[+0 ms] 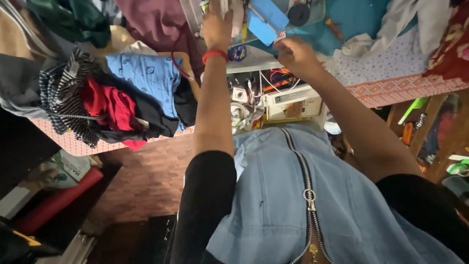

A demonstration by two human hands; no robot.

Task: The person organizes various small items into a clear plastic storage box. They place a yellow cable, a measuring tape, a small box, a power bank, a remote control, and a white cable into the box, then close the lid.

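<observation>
My left hand [217, 24]: raised at the top edge, fingers cut off, grip impossible to tell. My right hand [295, 55]: fingers curled narrow, pinching something unseen beside the blue case [266, 19]. Below: white box [292, 102], heaped clothes [112, 105], patterned table [405, 87].

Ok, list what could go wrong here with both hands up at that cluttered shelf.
1. The left hand and right hand reach in among loose wires; a finger could snag one and drag things off.
2. The blue box sits tilted near the edge beside the right hand and may get knocked down.
3. The clothes pile overhangs the table edge and might slide.
</observation>
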